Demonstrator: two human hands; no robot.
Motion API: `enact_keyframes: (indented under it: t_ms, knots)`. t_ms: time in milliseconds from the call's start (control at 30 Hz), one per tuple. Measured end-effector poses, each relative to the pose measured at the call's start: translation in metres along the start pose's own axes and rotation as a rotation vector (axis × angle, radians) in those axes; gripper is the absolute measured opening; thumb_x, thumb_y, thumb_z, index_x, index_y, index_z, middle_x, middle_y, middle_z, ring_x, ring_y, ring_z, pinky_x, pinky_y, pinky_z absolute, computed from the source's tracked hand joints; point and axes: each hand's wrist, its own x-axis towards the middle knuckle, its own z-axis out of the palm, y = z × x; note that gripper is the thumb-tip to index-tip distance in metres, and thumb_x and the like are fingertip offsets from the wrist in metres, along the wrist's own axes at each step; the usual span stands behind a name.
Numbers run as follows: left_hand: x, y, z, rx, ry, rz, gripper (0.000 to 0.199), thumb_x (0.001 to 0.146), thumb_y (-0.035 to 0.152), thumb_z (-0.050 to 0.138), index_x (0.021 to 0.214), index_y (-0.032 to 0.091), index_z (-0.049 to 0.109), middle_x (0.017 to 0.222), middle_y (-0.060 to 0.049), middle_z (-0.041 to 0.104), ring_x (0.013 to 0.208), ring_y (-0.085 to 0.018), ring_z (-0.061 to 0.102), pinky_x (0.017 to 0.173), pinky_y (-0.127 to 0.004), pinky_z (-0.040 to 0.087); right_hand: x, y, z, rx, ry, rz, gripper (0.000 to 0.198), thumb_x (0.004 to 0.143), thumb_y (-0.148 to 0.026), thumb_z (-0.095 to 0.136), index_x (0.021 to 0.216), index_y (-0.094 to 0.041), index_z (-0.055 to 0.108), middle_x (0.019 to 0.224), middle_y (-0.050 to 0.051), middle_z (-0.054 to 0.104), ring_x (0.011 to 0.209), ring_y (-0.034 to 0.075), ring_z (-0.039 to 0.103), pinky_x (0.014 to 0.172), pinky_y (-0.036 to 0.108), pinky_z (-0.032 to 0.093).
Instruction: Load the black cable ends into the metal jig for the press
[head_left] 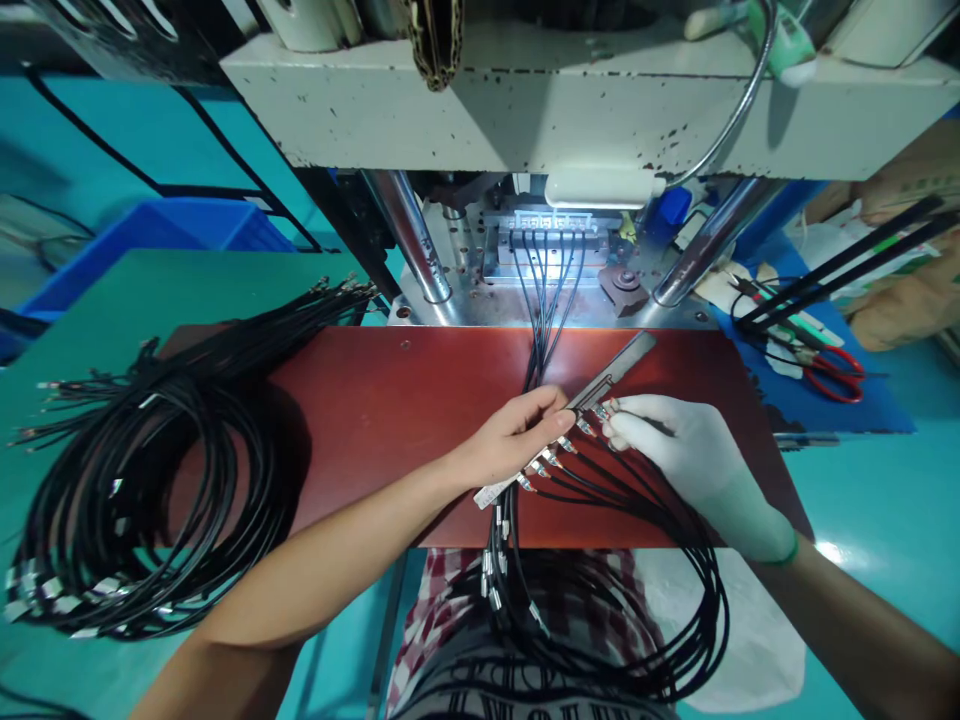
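My bare left hand [517, 435] is closed around a flat metal bar [616, 370], which slants up to the right over the red-brown board. Several silvery cable connectors [551, 457] sit in a row along the bar's lower edge. My right hand [679, 455], in a white glove, pinches a cable end with a connector [602, 411] against the bar, near the left thumb. From the connectors, black cables [705, 590] loop down to the right and over my lap. Other black cables [536, 365] run under the bar to the lit metal mould [551, 255].
A large coil of black cables [45, 500] lies on the left, on the green table [217, 270]. Steel posts [409, 235] carry the press's heavy beam [525, 120] above. Red-handled scissors [836, 375] and other tools lie on a blue surface [885, 410] at right.
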Motion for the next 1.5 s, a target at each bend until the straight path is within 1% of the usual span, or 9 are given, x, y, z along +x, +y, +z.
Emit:
enact_keyframes:
  t_ms: [133, 300, 467, 667, 767, 967, 1200, 1433, 1500]
  knots:
    - [0.000, 0.001, -0.001, -0.030, -0.016, -0.017, 0.040, 0.094, 0.049, 0.048, 0.079, 0.012, 0.044, 0.072, 0.001, 0.042, 0.066, -0.006, 0.038, 0.062, -0.022, 0.028, 0.001, -0.002, -0.005, 0.058, 0.041, 0.027, 0.014, 0.088, -0.028, 0.064, 0.094, -0.022, 0.075, 0.093, -0.006, 0.069, 0.087, 0.011, 0.065, 0.074, 0.012, 0.047]
    - [0.000, 0.000, -0.001, -0.064, -0.035, -0.030, 0.040, 0.094, 0.049, 0.048, 0.081, 0.012, 0.044, 0.069, 0.002, 0.040, 0.063, -0.005, 0.036, 0.059, -0.022, 0.025, 0.006, -0.016, -0.003, 0.197, -0.052, 0.070, 0.012, 0.089, -0.022, 0.064, 0.084, -0.015, 0.073, 0.085, -0.002, 0.068, 0.081, 0.011, 0.063, 0.069, 0.013, 0.046]
    - [-0.001, 0.000, -0.004, -0.027, -0.059, -0.028, 0.041, 0.094, 0.050, 0.047, 0.080, 0.012, 0.043, 0.070, 0.002, 0.039, 0.064, -0.005, 0.035, 0.059, -0.022, 0.026, 0.010, -0.021, -0.006, 0.278, -0.140, 0.072, 0.013, 0.089, -0.024, 0.066, 0.087, -0.013, 0.072, 0.089, 0.000, 0.068, 0.087, 0.015, 0.062, 0.074, 0.016, 0.047]
    - [-0.006, 0.004, -0.007, 0.251, -0.039, 0.005, 0.037, 0.096, 0.047, 0.044, 0.081, 0.013, 0.044, 0.072, 0.003, 0.037, 0.066, -0.006, 0.035, 0.059, -0.023, 0.026, 0.013, -0.022, -0.006, 0.158, -0.163, 0.083, 0.020, 0.088, -0.027, 0.065, 0.076, -0.013, 0.069, 0.073, -0.001, 0.061, 0.070, 0.010, 0.052, 0.057, 0.015, 0.038]
    - [-0.006, 0.004, -0.007, 0.259, -0.037, 0.007, 0.037, 0.095, 0.047, 0.044, 0.080, 0.013, 0.043, 0.070, 0.003, 0.036, 0.065, -0.005, 0.033, 0.058, -0.022, 0.026, 0.013, -0.022, -0.005, 0.091, -0.159, 0.060, 0.023, 0.090, -0.028, 0.061, 0.074, -0.012, 0.066, 0.071, -0.001, 0.058, 0.068, 0.010, 0.050, 0.055, 0.016, 0.036]
    - [-0.001, 0.002, -0.004, 0.164, -0.010, -0.011, 0.039, 0.094, 0.048, 0.045, 0.077, 0.014, 0.040, 0.070, 0.004, 0.032, 0.065, -0.006, 0.029, 0.057, -0.022, 0.025, 0.008, -0.016, -0.004, 0.139, -0.214, 0.089, 0.016, 0.089, -0.029, 0.063, 0.089, -0.016, 0.072, 0.088, -0.002, 0.066, 0.086, 0.013, 0.060, 0.071, 0.015, 0.044]
    - [-0.003, -0.001, -0.003, 0.300, -0.022, 0.036, 0.037, 0.096, 0.046, 0.043, 0.077, 0.014, 0.040, 0.068, 0.004, 0.032, 0.064, -0.005, 0.029, 0.057, -0.023, 0.024, 0.007, -0.004, 0.009, 0.068, -0.130, 0.157, 0.023, 0.082, -0.034, 0.064, 0.079, -0.012, 0.070, 0.075, 0.000, 0.064, 0.072, 0.014, 0.054, 0.059, 0.017, 0.039]
    - [-0.001, -0.002, -0.001, 0.275, 0.005, 0.004, 0.038, 0.095, 0.047, 0.043, 0.077, 0.014, 0.040, 0.069, 0.004, 0.032, 0.065, -0.006, 0.030, 0.059, -0.022, 0.026, 0.007, -0.006, 0.002, 0.047, -0.207, 0.135, 0.028, 0.089, -0.039, 0.059, 0.086, -0.012, 0.070, 0.087, 0.002, 0.066, 0.087, 0.019, 0.060, 0.071, 0.020, 0.045]
    - [0.000, -0.002, 0.000, 0.245, 0.008, -0.012, 0.038, 0.094, 0.048, 0.044, 0.077, 0.014, 0.040, 0.069, 0.004, 0.034, 0.065, -0.006, 0.031, 0.059, -0.022, 0.026, 0.004, -0.002, -0.001, 0.020, -0.175, 0.105, 0.025, 0.090, -0.035, 0.059, 0.094, -0.013, 0.070, 0.092, 0.002, 0.066, 0.090, 0.019, 0.062, 0.074, 0.021, 0.047]
